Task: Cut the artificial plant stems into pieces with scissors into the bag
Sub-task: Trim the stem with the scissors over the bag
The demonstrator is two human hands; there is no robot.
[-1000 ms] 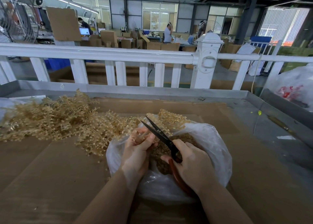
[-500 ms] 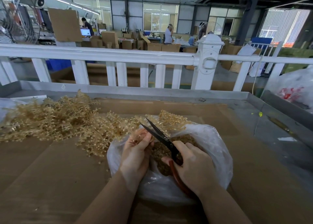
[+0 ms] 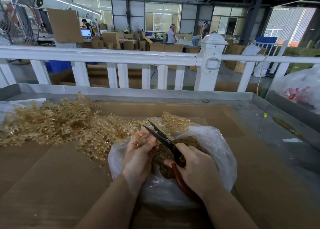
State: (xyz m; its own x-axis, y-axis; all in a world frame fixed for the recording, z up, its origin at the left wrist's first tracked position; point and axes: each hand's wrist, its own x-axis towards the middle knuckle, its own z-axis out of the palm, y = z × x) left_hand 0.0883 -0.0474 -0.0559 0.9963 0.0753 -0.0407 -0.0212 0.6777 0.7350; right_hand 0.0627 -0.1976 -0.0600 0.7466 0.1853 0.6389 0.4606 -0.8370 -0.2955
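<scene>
Pale gold plastic stems (image 3: pixel 57 123), spiky and tangled, heaped on brown cardboard (image 3: pixel 52 176) covering the worktop (image 3: pixel 277 130), from the left edge to the bag. Thin, crinkled, translucent white bag (image 3: pixel 220 151), mouth open upward, rounded and slumped, set on the cardboard near the front. Inside: a brown mass of small cut pieces (image 3: pixel 164 157), granular in look; one bushy stem section (image 3: pixel 173 121) lying over the far rim. Left hand (image 3: pixel 138 154) over the bag's left rim, fingers (image 3: pixel 147 140) curled, pinching a thin stem just beside the blades. Scissors (image 3: pixel 162 138): dark metal blades, narrow and pointed, parted a little, tips aimed up and left above the bag mouth; smooth reddish-brown handle loops, mostly hidden. Right hand (image 3: pixel 197 168) wrapped round those handles, fingers closed tight on them, over the bag's middle. Grey metal raised edge along the worktop's back and right. Beyond it, a white fence (image 3: pixel 110 57) with square pickets and a capped post. At far right, a second clear bag (image 3: pixel 301 88) with something red inside, too blurred to identify. Stacked cardboard boxes (image 3: pixel 110 38) in the hall behind.
</scene>
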